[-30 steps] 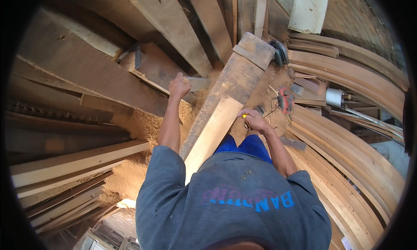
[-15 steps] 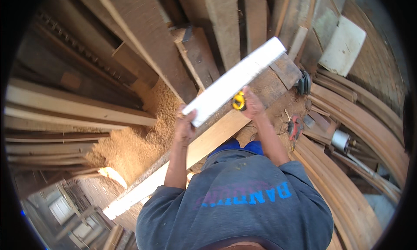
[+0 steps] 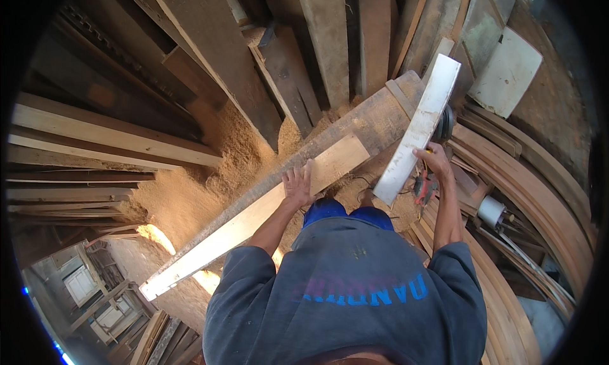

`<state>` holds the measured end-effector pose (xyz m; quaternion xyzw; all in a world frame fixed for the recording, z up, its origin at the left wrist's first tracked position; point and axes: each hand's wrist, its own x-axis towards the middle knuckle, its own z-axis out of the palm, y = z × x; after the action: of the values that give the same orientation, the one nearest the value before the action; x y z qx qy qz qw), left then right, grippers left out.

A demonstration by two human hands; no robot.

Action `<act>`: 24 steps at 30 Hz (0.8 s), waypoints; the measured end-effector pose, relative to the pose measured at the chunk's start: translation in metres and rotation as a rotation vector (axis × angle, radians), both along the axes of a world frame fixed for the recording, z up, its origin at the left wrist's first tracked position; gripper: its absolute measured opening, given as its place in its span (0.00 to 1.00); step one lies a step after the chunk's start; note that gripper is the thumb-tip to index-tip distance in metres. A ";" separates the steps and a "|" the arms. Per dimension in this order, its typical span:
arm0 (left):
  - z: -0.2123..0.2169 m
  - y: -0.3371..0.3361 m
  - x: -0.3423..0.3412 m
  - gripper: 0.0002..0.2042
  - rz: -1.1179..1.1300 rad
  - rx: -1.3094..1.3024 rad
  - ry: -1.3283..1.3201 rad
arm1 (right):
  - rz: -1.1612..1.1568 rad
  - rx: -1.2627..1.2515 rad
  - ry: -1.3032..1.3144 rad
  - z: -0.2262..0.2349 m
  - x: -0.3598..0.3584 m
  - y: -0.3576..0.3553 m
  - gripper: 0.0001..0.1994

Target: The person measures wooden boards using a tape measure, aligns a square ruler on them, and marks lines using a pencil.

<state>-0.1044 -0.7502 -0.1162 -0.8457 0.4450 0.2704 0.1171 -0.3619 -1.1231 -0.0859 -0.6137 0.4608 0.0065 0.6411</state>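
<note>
Right hand (image 3: 433,162) on pale board (image 3: 417,130)

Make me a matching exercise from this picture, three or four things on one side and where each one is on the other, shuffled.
Things:
1. left hand
2. right hand
3. sawdust
4. white roll

Places:
A. heaped left of the long plank
B. gripping the pale board
C. flat on the long plank
D. among curved strips at the right

Pairs: 1-C, 2-B, 3-A, 4-D
</note>
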 end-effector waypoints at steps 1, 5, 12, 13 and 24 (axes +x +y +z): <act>-0.007 0.000 0.002 0.67 0.000 0.000 -0.012 | 0.077 -0.106 0.024 -0.001 -0.005 -0.003 0.20; -0.010 -0.001 0.002 0.65 -0.020 0.035 0.085 | 0.233 -0.020 0.136 -0.002 -0.002 0.001 0.19; 0.047 0.002 0.011 0.64 -0.013 -0.100 0.097 | 0.598 -0.114 0.233 -0.053 0.042 0.034 0.21; 0.056 0.001 0.013 0.64 -0.007 -0.145 0.101 | 0.596 -0.111 0.235 -0.059 0.052 0.041 0.21; 0.032 0.006 0.032 0.63 -0.001 -0.233 0.068 | 0.540 -0.292 0.305 -0.075 0.059 0.129 0.39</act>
<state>-0.0727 -0.7438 -0.0843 -0.8437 0.4773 0.2456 0.0031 -0.3024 -0.9944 -0.1605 -0.7909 0.3683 0.2017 0.4452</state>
